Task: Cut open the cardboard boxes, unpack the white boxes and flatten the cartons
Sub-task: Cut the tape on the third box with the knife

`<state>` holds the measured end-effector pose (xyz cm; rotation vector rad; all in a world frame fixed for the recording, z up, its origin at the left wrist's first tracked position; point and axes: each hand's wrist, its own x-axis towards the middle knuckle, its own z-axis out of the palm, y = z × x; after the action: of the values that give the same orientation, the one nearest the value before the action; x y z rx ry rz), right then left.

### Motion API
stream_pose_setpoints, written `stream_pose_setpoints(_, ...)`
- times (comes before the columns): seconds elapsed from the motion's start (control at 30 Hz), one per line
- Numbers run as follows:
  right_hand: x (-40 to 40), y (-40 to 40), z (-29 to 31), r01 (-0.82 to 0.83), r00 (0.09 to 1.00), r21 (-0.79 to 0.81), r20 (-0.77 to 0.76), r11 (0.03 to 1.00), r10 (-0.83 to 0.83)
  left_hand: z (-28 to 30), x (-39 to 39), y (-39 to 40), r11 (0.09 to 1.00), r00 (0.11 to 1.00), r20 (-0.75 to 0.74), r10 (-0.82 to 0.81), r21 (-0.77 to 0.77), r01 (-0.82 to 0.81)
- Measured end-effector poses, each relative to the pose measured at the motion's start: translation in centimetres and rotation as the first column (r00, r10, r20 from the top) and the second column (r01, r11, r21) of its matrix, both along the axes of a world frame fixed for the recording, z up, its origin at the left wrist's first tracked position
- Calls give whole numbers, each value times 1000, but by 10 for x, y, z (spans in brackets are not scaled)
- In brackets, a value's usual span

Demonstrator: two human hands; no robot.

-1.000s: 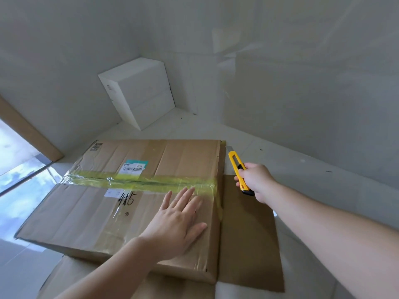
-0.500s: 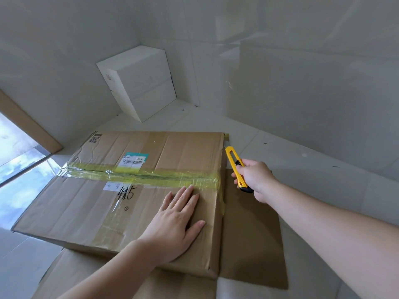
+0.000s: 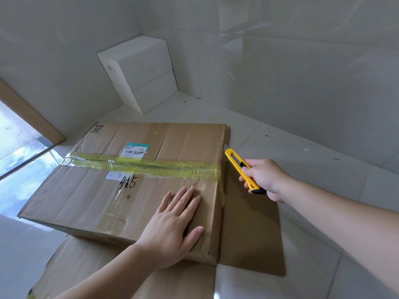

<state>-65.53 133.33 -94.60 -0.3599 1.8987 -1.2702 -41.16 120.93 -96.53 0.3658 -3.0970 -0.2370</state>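
Observation:
A large brown cardboard box [image 3: 90,190] lies on the floor, closed, with a strip of yellow tape [image 3: 164,167] along its top seam. My left hand [image 3: 172,225] rests flat on its top near the right front corner, fingers spread. My right hand [image 3: 266,179] grips a yellow utility knife [image 3: 239,167] just right of the box, its tip pointing up toward the box's right edge near the tape end. Two white boxes [image 3: 142,72] stand stacked in the far corner.
Flattened cardboard [image 3: 250,234] lies on the floor under and to the right of the box, and more lies in front [image 3: 97,268]. Tiled walls close off the back and right. A glass pane with a wooden frame [image 3: 28,113] is at the left.
The view has tilted, so the box sits lower in the frame. My right hand with the knife has stayed beside the box's right edge; my left hand has stayed flat on top.

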Motion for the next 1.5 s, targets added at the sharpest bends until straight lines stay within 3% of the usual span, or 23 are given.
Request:
stream_pose_setpoints(0.43,12,27,5,-143,990,40,-10,989,143,-3,-2,2,1000,999,-38,17,-17,-17)
stream_pose_setpoints(1.0,17,25,3,-137,988,63,-69,989,141,-2,-6,1,999,999,-28,38,-25,-39)
stream_pose_setpoints(1.5,63,28,-3,-71,997,-51,25,996,72,-2,-7,1,999,999,-13,48,-20,-48)
